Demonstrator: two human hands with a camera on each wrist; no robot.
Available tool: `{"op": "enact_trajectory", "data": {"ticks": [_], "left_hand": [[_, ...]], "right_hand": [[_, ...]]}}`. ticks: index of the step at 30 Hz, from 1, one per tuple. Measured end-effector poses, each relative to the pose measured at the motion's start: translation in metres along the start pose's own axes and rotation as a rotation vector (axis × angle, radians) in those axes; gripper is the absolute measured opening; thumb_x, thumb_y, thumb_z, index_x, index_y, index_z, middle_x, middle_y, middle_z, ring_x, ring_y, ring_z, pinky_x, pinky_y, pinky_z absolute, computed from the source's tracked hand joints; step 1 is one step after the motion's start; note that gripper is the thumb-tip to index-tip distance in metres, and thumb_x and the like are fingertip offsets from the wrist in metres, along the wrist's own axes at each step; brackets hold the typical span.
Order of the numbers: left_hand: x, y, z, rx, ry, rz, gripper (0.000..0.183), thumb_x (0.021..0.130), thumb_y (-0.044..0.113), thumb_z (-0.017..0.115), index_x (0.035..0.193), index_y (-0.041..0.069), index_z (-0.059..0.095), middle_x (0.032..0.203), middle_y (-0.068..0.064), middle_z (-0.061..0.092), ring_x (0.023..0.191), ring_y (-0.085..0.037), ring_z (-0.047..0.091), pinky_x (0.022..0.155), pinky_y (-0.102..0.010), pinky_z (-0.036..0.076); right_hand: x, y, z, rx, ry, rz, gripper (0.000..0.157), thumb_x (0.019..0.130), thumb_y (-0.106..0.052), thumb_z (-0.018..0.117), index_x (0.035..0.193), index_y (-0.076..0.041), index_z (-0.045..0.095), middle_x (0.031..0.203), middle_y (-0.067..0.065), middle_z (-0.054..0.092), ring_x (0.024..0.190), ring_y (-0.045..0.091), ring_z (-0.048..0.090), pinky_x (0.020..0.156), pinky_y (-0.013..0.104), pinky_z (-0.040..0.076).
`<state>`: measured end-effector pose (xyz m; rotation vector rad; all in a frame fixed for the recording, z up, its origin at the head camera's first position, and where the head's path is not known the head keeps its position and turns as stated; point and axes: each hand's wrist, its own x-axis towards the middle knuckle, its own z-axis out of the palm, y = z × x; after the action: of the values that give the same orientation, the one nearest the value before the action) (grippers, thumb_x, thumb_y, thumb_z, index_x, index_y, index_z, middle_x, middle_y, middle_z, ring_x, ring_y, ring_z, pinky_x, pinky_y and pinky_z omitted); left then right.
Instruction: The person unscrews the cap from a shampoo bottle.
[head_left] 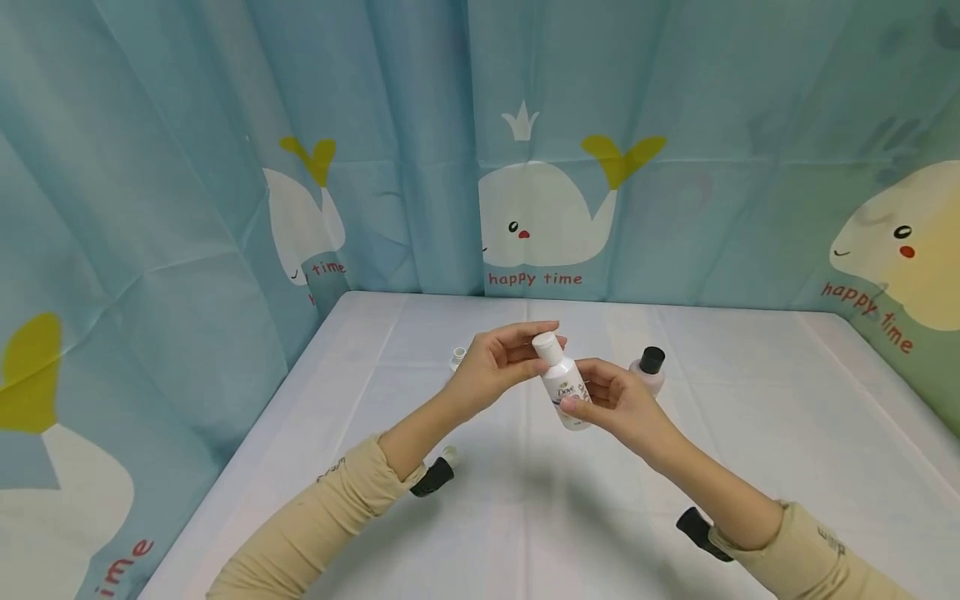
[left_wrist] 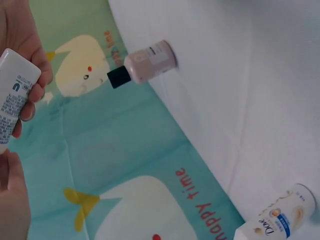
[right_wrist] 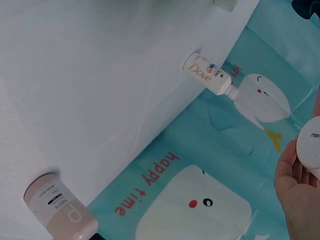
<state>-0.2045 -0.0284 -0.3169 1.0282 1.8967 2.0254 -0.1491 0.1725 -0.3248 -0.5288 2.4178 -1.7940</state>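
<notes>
Both hands hold a small white Dove bottle (head_left: pixel 564 387) up over the table, tilted with its white cap (head_left: pixel 547 347) toward the upper left. My left hand (head_left: pixel 495 367) pinches around the cap and neck, thumb in front. Around the body curls my right hand (head_left: pixel 622 408), its thumb across the front label. In the left wrist view the back of the bottle (left_wrist: pixel 14 95) shows small printed text, with the right hand's fingers (left_wrist: pixel 35 95) behind it. The round base of the bottle (right_wrist: pixel 311 145) faces the right wrist camera.
A pink bottle (head_left: pixel 648 375) with a black cap stands behind the right hand. Another Dove bottle (right_wrist: pixel 207 74) stands behind the left hand. Near the left sleeve a pale object (head_left: pixel 450 455) is partly hidden. Black devices (head_left: pixel 432 477) sit at both wrists. A whale-print curtain (head_left: pixel 420 208) borders the white table (head_left: pixel 480 533).
</notes>
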Motion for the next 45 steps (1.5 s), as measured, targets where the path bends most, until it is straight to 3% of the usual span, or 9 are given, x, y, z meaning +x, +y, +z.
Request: {"op": "enact_trajectory", "data": {"ticks": [8, 15, 21, 26, 31, 34, 39, 42, 45], "left_hand": [[0.001, 0.001, 0.001, -0.031, 0.116, -0.058, 0.048, 0.081, 0.010, 0.073, 0.122, -0.008, 0.054, 0.102, 0.001, 0.062, 0.084, -0.008, 0.061, 0.079, -0.020, 0.055], [0.004, 0.004, 0.008, 0.032, 0.142, -0.124, 0.033, 0.085, 0.002, 0.067, 0.115, -0.008, 0.058, 0.113, -0.017, 0.062, 0.086, -0.006, 0.060, 0.084, -0.023, 0.054], [0.008, 0.006, 0.011, 0.077, 0.173, -0.195, 0.023, 0.084, 0.001, 0.068, 0.104, -0.004, 0.057, 0.088, 0.003, 0.057, 0.078, -0.007, 0.057, 0.072, -0.020, 0.052], [0.009, 0.006, 0.011, 0.039, 0.149, -0.207, 0.021, 0.085, 0.002, 0.066, 0.102, -0.002, 0.055, 0.089, 0.005, 0.058, 0.078, -0.005, 0.057, 0.072, -0.018, 0.051], [0.006, 0.002, 0.006, -0.036, 0.059, -0.138, 0.066, 0.080, 0.042, 0.072, 0.128, 0.003, 0.050, 0.121, -0.011, 0.059, 0.104, -0.011, 0.061, 0.089, -0.026, 0.053], [0.003, 0.001, 0.001, -0.018, -0.011, -0.071, 0.090, 0.072, 0.062, 0.065, 0.142, 0.010, 0.040, 0.141, -0.014, 0.048, 0.126, -0.019, 0.051, 0.102, -0.034, 0.046], [-0.001, 0.003, -0.007, -0.027, -0.088, -0.008, 0.058, 0.094, 0.026, 0.056, 0.145, 0.006, 0.035, 0.149, -0.012, 0.038, 0.136, -0.026, 0.040, 0.109, -0.038, 0.039], [-0.002, 0.003, -0.010, -0.036, -0.136, 0.015, 0.051, 0.097, 0.004, 0.049, 0.145, 0.001, 0.033, 0.152, -0.013, 0.033, 0.138, -0.026, 0.036, 0.110, -0.035, 0.038], [-0.002, 0.003, -0.013, -0.028, -0.186, 0.042, 0.051, 0.097, 0.002, 0.047, 0.144, -0.004, 0.029, 0.153, -0.016, 0.028, 0.140, -0.027, 0.032, 0.110, -0.033, 0.037]], "right_hand": [[0.001, -0.001, 0.002, 0.006, -0.010, 0.001, 0.042, 0.089, -0.014, 0.066, 0.124, 0.006, 0.051, 0.116, 0.023, 0.060, 0.094, 0.005, 0.063, 0.080, 0.023, 0.054], [0.001, -0.001, 0.002, 0.010, -0.015, -0.007, 0.042, 0.089, -0.013, 0.065, 0.124, 0.006, 0.051, 0.115, 0.023, 0.060, 0.093, 0.004, 0.063, 0.078, 0.022, 0.054], [0.001, -0.001, 0.002, 0.002, -0.014, -0.004, 0.042, 0.089, -0.014, 0.065, 0.124, 0.006, 0.051, 0.116, 0.023, 0.060, 0.093, 0.005, 0.063, 0.079, 0.022, 0.054], [0.001, -0.001, 0.002, 0.014, -0.021, -0.010, 0.043, 0.089, -0.014, 0.065, 0.124, 0.007, 0.051, 0.116, 0.023, 0.060, 0.094, 0.005, 0.063, 0.079, 0.022, 0.054], [0.000, -0.001, 0.001, 0.016, -0.026, -0.011, 0.043, 0.089, -0.013, 0.065, 0.125, 0.006, 0.051, 0.117, 0.023, 0.059, 0.095, 0.005, 0.063, 0.080, 0.022, 0.054], [0.000, -0.001, -0.001, 0.000, -0.023, -0.008, 0.043, 0.089, -0.014, 0.065, 0.125, 0.006, 0.051, 0.118, 0.022, 0.059, 0.096, 0.008, 0.063, 0.080, 0.023, 0.054], [-0.002, 0.002, -0.004, -0.016, -0.009, 0.011, 0.044, 0.089, -0.015, 0.065, 0.125, 0.005, 0.051, 0.117, 0.020, 0.059, 0.096, 0.011, 0.063, 0.080, 0.024, 0.054], [-0.003, 0.004, -0.005, -0.014, -0.007, 0.025, 0.044, 0.089, -0.015, 0.066, 0.125, 0.004, 0.051, 0.118, 0.020, 0.060, 0.096, 0.013, 0.064, 0.081, 0.024, 0.054], [-0.003, 0.005, -0.006, -0.022, -0.015, 0.020, 0.045, 0.089, -0.016, 0.065, 0.126, 0.005, 0.051, 0.119, 0.021, 0.059, 0.098, 0.016, 0.064, 0.082, 0.025, 0.054]]}}
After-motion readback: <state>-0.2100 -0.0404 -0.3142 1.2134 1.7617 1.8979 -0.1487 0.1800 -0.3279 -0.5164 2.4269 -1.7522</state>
